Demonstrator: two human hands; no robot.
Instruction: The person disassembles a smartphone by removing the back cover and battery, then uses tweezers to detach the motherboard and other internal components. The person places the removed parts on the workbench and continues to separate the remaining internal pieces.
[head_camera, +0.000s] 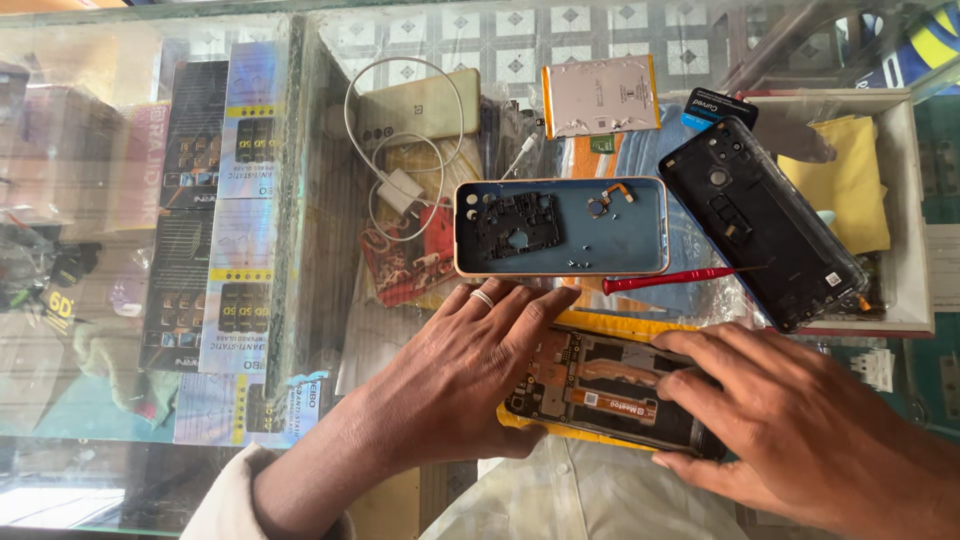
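Hands pressing an opened phone on the glass worktop (300, 300).
I am holding the opened phone (600, 385) flat, left hand (470, 370) and right hand (790, 420) both resting open-fingered on it; beyond it a red screwdriver (665, 279) and a blue tray (560, 227) are lying.

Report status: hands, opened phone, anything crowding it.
Left hand and right hand both pressing on opened phone. Red screwdriver and blue case holding loose parts lie just beyond it.

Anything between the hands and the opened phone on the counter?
No. Both the left hand and right hand already rest directly on the opened phone. The red screwdriver lies apart, above it.
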